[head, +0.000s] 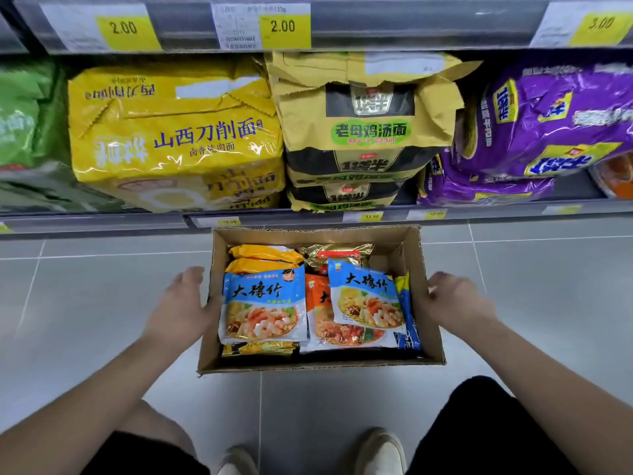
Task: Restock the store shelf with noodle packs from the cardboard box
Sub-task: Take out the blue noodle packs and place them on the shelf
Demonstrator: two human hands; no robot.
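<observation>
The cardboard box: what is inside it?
The left blue pack and right blue pack lie on top of an orange pack, yellow packs and a gold pack. Anything beneath is hidden.

Shop aisle, price tags point(283, 26), stocked shelf point(376, 214)

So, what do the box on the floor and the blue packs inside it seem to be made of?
Cardboard box: brown corrugated cardboard, matte; rough wavy cut edges show. Blue noodle packs: probably glossy plastic film; printed, crinkled, with highlights.
</observation>
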